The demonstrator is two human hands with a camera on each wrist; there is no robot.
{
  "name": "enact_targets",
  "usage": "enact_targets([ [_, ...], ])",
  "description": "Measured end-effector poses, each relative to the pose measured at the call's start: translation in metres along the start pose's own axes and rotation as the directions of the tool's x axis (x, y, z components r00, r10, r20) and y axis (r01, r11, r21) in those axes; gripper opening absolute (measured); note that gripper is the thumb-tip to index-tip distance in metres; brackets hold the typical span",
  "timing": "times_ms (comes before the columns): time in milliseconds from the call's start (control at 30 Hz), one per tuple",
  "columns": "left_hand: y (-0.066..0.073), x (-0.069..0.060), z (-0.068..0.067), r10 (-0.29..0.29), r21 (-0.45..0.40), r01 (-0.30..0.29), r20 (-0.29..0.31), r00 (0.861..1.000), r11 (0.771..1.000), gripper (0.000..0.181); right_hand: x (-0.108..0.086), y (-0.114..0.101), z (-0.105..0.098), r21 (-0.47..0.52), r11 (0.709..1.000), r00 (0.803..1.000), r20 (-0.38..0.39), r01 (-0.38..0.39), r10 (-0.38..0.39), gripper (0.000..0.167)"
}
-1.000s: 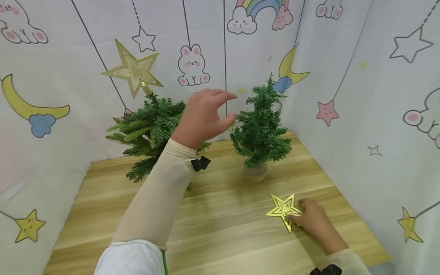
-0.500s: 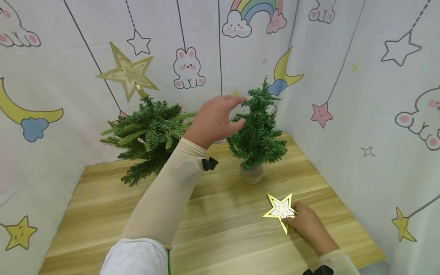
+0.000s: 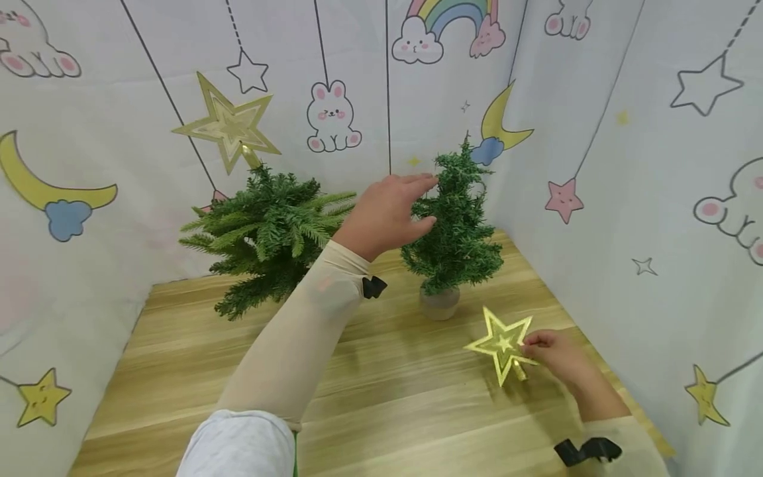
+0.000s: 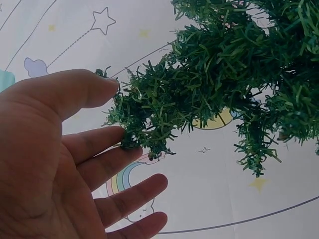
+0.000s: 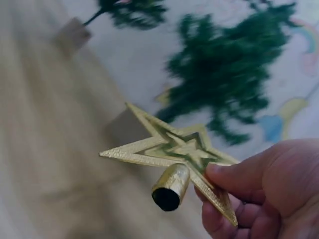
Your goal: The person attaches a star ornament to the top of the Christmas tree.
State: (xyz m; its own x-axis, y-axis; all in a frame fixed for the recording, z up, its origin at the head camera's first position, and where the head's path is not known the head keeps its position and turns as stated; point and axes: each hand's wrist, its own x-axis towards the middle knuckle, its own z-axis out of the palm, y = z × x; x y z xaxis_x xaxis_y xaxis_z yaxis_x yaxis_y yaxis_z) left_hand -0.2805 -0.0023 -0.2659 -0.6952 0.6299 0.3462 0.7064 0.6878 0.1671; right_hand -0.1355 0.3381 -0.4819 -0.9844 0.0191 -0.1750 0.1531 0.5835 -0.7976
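In the head view my right hand (image 3: 563,361) pinches a gold star tree topper (image 3: 503,344) by one side, tilted and lifted off the tabletop. The right wrist view shows the thumb on its face and its hollow gold socket (image 5: 174,181) facing the camera. My left hand (image 3: 387,215) is held beside the upper part of a small green Christmas tree (image 3: 456,238), thumb and fingers spread apart. In the left wrist view the tip of the tree (image 4: 144,109) lies between thumb and fingers; whether they touch it, I cannot tell.
A second, fuller artificial tree (image 3: 268,225) stands at the left back, with a gold star (image 3: 229,126) on its top. The small tree's round base (image 3: 440,303) rests on the wooden table (image 3: 381,411). A printed curtain (image 3: 357,40) hangs behind and at the sides.
My right hand has picked the star topper up from the table and tilted it, so its socket shows. My left hand has moved right and slightly down to the small tree's top.
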Motion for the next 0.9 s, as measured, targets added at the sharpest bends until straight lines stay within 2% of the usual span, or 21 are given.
enact_targets([
  [67,0.0,-0.001,0.001,0.009,-0.004,-0.009,-0.007,1.0,1.0,0.064,-0.002,-0.014,-0.024,0.046,0.999,0.999,-0.039,0.023,-0.021,0.025],
  [167,0.001,-0.002,0.003,0.007,0.001,-0.007,0.0,1.0,1.0,0.064,-0.008,-0.04,-0.061,0.032,0.997,0.989,-0.136,0.066,-0.061,0.029],
  [300,0.001,-0.002,0.003,0.001,0.015,-0.002,0.013,1.0,1.0,0.065,-0.009,-0.074,-0.101,0.073,0.982,0.958,-0.244,0.174,-0.151,0.02],
  [400,0.001,-0.003,0.001,-0.007,0.021,0.006,0.016,1.0,1.0,0.065,-0.005,-0.102,-0.121,0.199,0.94,0.927,-0.314,0.277,-0.207,0.009],
  [500,0.001,-0.002,0.0,-0.007,0.027,0.007,0.014,1.0,1.0,0.065,0.002,-0.129,-0.131,0.255,0.901,0.892,-0.384,0.352,-0.24,0.011],
  [567,0.001,-0.002,0.0,-0.01,0.029,0.009,0.017,1.0,1.0,0.066,0.008,-0.147,-0.136,0.298,0.867,0.869,-0.425,0.399,-0.254,0.011],
  [633,0.001,-0.003,0.0,-0.009,0.031,0.009,0.017,1.0,0.999,0.066,0.016,-0.163,-0.139,0.353,0.818,0.845,-0.463,0.454,-0.269,0.01],
  [767,0.002,-0.003,0.0,-0.005,0.034,0.004,0.017,1.0,0.999,0.065,0.031,-0.193,-0.143,0.513,0.642,0.801,-0.522,0.571,-0.295,0.005],
  [800,0.002,-0.004,0.001,-0.005,0.035,0.004,0.018,1.0,0.999,0.065,0.034,-0.201,-0.143,0.532,0.609,0.791,-0.536,0.588,-0.296,0.006],
  [900,0.003,-0.004,0.001,-0.006,0.041,0.006,0.022,1.0,0.999,0.064,0.044,-0.223,-0.142,0.566,0.553,0.776,-0.564,0.611,-0.281,0.017],
])
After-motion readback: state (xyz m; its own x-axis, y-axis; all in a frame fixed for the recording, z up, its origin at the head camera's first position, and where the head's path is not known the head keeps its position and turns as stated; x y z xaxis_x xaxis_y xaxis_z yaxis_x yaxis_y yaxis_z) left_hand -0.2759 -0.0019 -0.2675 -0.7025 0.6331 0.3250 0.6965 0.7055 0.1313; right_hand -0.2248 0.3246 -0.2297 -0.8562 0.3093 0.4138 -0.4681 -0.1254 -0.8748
